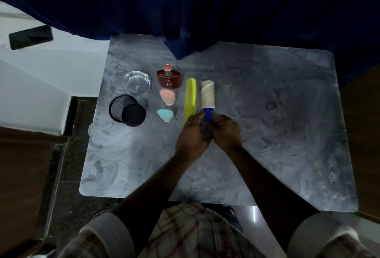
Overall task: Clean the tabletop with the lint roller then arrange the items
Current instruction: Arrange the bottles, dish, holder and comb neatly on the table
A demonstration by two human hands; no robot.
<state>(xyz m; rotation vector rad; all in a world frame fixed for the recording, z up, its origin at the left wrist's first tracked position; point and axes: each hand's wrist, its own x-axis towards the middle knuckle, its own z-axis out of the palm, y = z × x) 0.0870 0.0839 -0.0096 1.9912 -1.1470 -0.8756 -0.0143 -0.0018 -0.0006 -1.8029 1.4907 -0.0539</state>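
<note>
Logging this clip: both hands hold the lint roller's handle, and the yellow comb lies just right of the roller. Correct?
Not quite. In the head view the comb lies just left of the roller. Both the left hand and right hand do hold its handle.

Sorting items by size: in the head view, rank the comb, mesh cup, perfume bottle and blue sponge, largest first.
1. Mesh cup, largest in area.
2. Comb, longest but thin.
3. Perfume bottle.
4. Blue sponge.
</note>
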